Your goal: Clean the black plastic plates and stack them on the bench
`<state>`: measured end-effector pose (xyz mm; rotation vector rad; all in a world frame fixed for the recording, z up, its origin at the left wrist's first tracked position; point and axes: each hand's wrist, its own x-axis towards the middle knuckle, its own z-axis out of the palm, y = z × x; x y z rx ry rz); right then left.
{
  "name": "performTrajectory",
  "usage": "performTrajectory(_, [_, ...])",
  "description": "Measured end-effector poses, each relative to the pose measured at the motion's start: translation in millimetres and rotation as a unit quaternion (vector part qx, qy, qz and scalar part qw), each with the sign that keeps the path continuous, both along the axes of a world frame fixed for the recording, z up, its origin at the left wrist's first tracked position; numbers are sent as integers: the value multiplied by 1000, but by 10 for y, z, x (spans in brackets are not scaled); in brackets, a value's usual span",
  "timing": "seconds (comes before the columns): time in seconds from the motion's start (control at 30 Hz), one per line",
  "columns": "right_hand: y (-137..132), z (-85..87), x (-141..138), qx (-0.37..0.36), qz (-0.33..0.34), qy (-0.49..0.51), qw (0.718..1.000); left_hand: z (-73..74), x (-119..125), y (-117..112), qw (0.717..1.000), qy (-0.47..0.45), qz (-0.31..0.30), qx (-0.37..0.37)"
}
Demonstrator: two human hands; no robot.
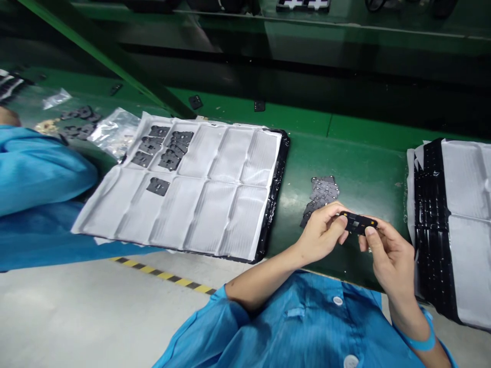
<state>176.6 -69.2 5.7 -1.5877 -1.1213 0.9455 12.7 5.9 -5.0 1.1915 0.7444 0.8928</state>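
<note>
Between my two hands is a small flat black plate (359, 224) with a pale square in its middle and yellowish spots near its ends. My left hand (324, 232) pinches its left end between thumb and fingers. At the other end, the thumb and fingers of my right hand (391, 253) are closed on it. Just beyond my left hand, a pile of similar dark plates (324, 191) lies on the green table (303, 153), its near part partly covered by that hand. More dark plates (176, 148) rest in compartments of the white-lined tray (215, 214) to the left.
A stack of black trays (431, 225) with white liners stands at the right. Clear plastic bags (117, 130) and loose dark parts (80, 122) lie at the far left, near a co-worker's blue sleeve (42, 168). A green post (115, 61) slants down behind the tray.
</note>
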Motion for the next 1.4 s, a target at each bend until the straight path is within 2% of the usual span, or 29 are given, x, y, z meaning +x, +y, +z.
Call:
performTrajectory(0.3, [-10,-29,-23,19,12,-16,1000,-52,5,-15,1000,6,15,-13])
performTrajectory(0.67, [-40,-92,-9,32,19,-33,999,-67,4,-46,999,-31,21,-18])
performTrajectory(0.77, [-50,-87,-32,49,27,-65,996,-69,3,-34,998,-24,31,-45])
performTrajectory(0.93, [-49,-63,-95,98,45,-144,984,-88,37,-61,987,-21,70,-140])
performTrajectory(1.0, [-45,-59,-102,76,37,-123,989,-69,44,-95,983,-18,75,-166])
performTrajectory(1.13, [-18,-47,-91,23,-11,-20,999,24,19,-146,983,-17,39,-180])
performTrajectory(1.27, [35,-44,-108,23,-62,38,997,82,-8,-161,985,-32,14,-169])
performTrajectory(1.4, [76,-69,-149,17,-85,71,994,83,-11,-170,987,-27,12,-156])
